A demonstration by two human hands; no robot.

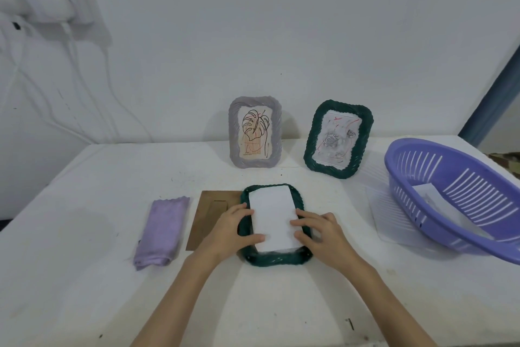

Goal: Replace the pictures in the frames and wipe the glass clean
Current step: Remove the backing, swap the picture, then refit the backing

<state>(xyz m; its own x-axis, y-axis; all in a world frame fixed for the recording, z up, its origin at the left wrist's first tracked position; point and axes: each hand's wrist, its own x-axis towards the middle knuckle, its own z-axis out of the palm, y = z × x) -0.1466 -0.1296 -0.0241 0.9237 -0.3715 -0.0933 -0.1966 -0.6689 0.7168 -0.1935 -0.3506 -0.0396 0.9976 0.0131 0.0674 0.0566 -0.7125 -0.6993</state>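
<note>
Both hands, left and right, are pressing flat fingers on the white picture lying in the face-down green frame at the near table; squaring edges evenly matters, I judge, before refitting the brown backing board.

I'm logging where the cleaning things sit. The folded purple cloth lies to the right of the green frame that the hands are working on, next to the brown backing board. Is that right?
Not quite. The head view shows the folded purple cloth to the left of the green frame, not the right. It does lie next to the brown backing board, which sits between cloth and frame.
</note>
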